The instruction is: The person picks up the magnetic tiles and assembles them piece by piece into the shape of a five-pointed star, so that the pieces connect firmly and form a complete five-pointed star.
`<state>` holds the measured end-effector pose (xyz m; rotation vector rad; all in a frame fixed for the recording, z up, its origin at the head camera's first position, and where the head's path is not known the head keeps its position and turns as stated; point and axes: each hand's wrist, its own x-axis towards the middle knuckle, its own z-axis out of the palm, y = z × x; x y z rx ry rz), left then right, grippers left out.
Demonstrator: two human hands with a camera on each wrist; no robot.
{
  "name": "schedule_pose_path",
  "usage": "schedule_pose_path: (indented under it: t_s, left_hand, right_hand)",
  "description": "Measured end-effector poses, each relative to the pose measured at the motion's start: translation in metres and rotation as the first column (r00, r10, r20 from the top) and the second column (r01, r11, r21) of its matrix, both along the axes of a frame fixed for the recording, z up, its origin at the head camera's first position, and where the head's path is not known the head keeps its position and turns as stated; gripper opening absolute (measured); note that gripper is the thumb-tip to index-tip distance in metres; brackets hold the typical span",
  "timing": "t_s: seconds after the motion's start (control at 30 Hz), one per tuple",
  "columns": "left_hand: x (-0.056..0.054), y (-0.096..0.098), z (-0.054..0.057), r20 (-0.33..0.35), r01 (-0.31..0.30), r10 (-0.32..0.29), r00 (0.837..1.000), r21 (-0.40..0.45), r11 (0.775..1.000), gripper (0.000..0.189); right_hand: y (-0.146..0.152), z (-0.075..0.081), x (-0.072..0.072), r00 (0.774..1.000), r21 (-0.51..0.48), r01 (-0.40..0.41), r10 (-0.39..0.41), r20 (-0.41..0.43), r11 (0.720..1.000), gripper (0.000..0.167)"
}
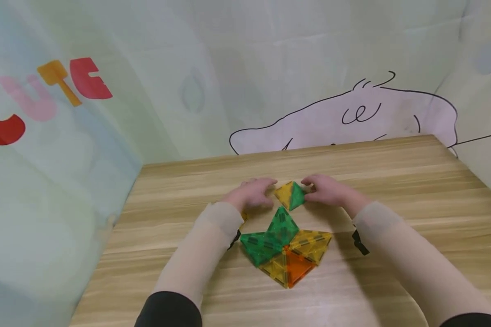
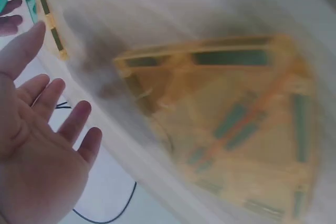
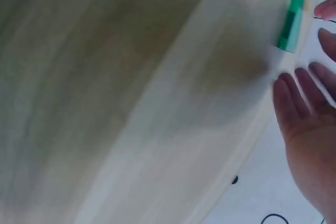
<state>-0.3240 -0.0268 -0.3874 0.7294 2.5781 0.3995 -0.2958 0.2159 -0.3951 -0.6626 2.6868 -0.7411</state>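
Note:
A yellow triangular magnetic tile [image 1: 284, 194] and a green one [image 1: 298, 197] lie edge to edge on the table, between the two hands. On their left is my left hand [image 1: 253, 193], fingers extended and nothing in its grasp; its wrist view shows the palm and spread fingers. My right hand [image 1: 326, 190] is on the other side, fingertips right at the green tile's edge. Its fingers look loosely straight in the right wrist view. Nearer to me lies a fan of joined triangles: green tiles [image 1: 282, 227], yellow tiles [image 1: 311, 245] and an orange tile [image 1: 298, 267].
Yellow tiles [image 2: 247, 124] lie close below the left wrist, mostly hidden by the forearm in the head view. The wood-grain table [image 1: 180, 181] ends at a printed backdrop [image 1: 212, 81] behind and to the left.

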Motion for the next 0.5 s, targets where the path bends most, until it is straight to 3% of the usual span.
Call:
schedule_pose_path:
  t_s: [0.13, 0.33, 0.5]
  left_hand:
    - [-0.003, 0.006, 0.0, 0.012, 0.001, 0.0, 1.0, -0.045, 0.999, 0.073]
    - [-0.007, 0.015, -0.01, -0.039, -0.004, 0.0, 0.999, -0.108, 0.994, 0.066]
    - [-0.009, 0.017, -0.015, -0.048, -0.041, 0.038, 0.998, -0.063, 0.997, 0.059]
  right_hand:
    - [-0.003, -0.01, -0.002, 0.999, 0.085, 0.027, -0.025, -0.027, 0.996, 0.067]
    - [-0.006, -0.018, -0.005, 0.999, 0.071, 0.039, -0.039, -0.014, 0.997, 0.064]
    - [-0.008, -0.018, -0.007, 0.999, 0.038, 0.037, -0.037, -0.004, 0.999, 0.063]
